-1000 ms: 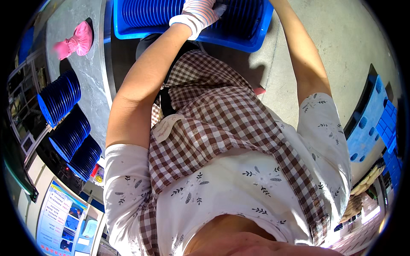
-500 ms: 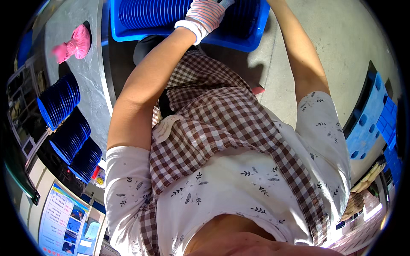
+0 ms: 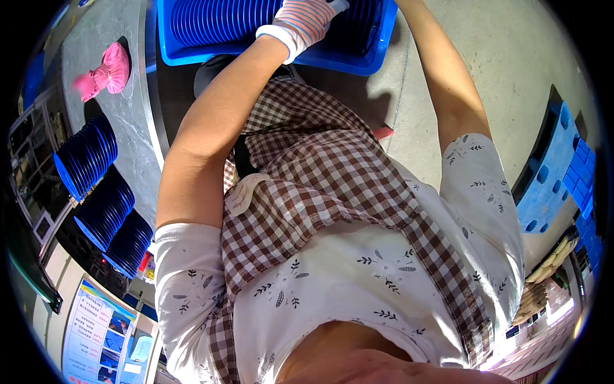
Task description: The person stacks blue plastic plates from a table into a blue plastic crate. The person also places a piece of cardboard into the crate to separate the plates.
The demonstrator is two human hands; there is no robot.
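Observation:
My left hand [image 3: 304,23] wears a white knit glove with orange and blue stripes. It reaches over a bright blue plastic bin [image 3: 373,63] at the top of the view. Inside the bin, dark blue discs [image 3: 217,23] stand on edge, packed in a row. The thumb side of the glove lies over the discs, but the fingertips run out past the upper edge, so any grip on a disc is hidden. My right forearm [image 3: 448,70] stretches up beside the bin's right end. The right hand itself is beyond the picture.
To the left, a grey table [image 3: 137,121] bears a pink cloth bundle [image 3: 114,68]. Several stacks of dark blue discs [image 3: 86,157] stand farther along the left. A printed board [image 3: 96,336] is at lower left. Light blue panels with holes [image 3: 550,169] are at the right.
The whole view has shifted slightly, with the bin and my left hand a little farther left in the picture. The left hand stays over the discs.

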